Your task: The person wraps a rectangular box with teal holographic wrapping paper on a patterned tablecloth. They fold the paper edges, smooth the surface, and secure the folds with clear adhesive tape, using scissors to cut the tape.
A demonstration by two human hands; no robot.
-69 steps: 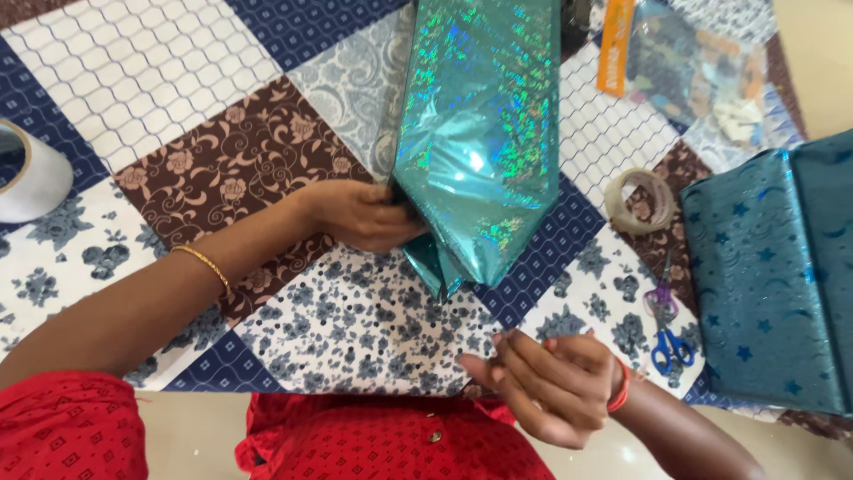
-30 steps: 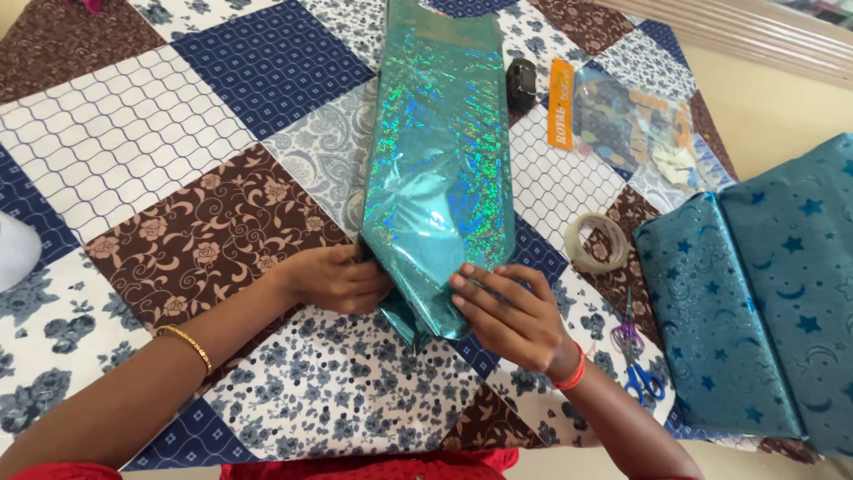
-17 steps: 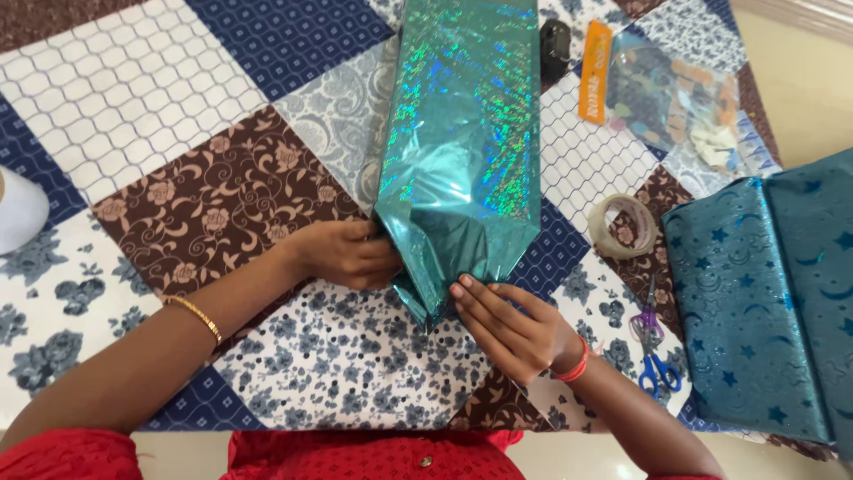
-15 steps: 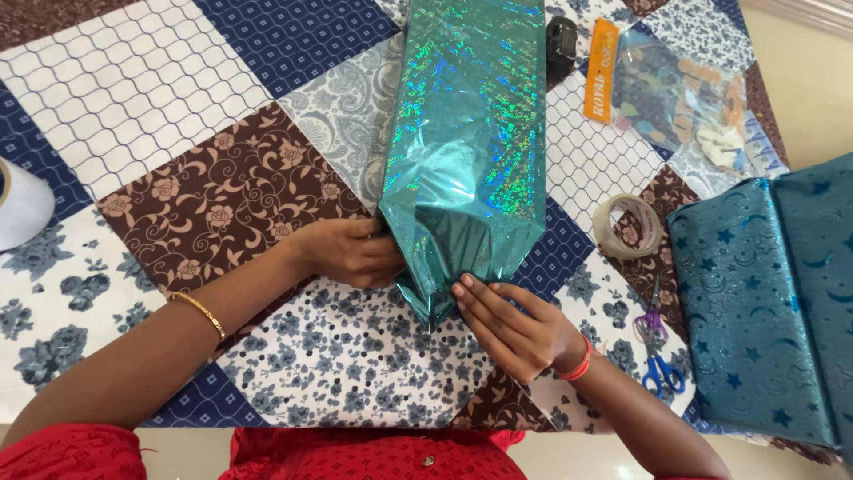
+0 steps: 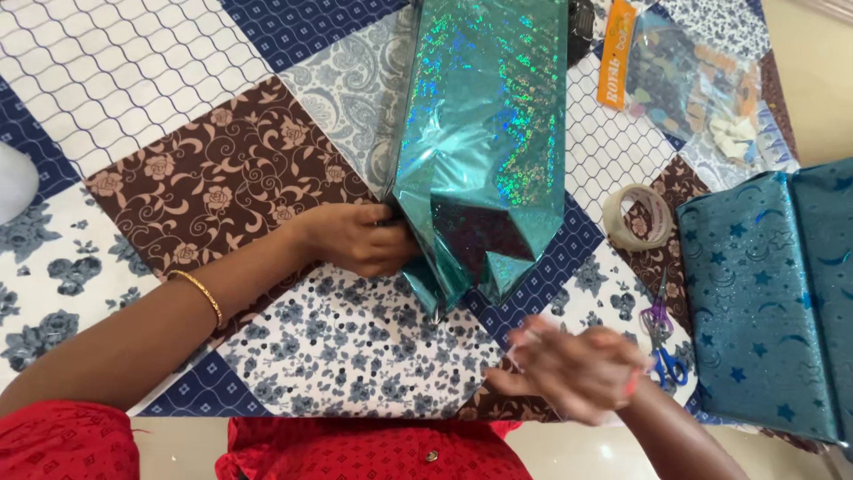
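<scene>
A long parcel wrapped in shiny teal holographic paper [image 5: 484, 133] lies on a patchwork cloth [image 5: 222, 178], its near end folded into a point. My left hand [image 5: 360, 238] presses against the left side of that near end, holding the fold. My right hand [image 5: 573, 369] is off the parcel, blurred, low near the cloth's front edge; whether it holds anything is unclear.
A roll of clear tape [image 5: 637, 216] and small scissors [image 5: 662, 333] lie right of the parcel. Folded teal star-patterned paper [image 5: 773, 293] sits at the far right. A clear packet with an orange header [image 5: 684, 80] lies at the back. A white roll [image 5: 16, 182] is at the left edge.
My right hand has left the parcel's folded end and pulled back toward me. The left hand stays on the fold. The view shifted slightly.
</scene>
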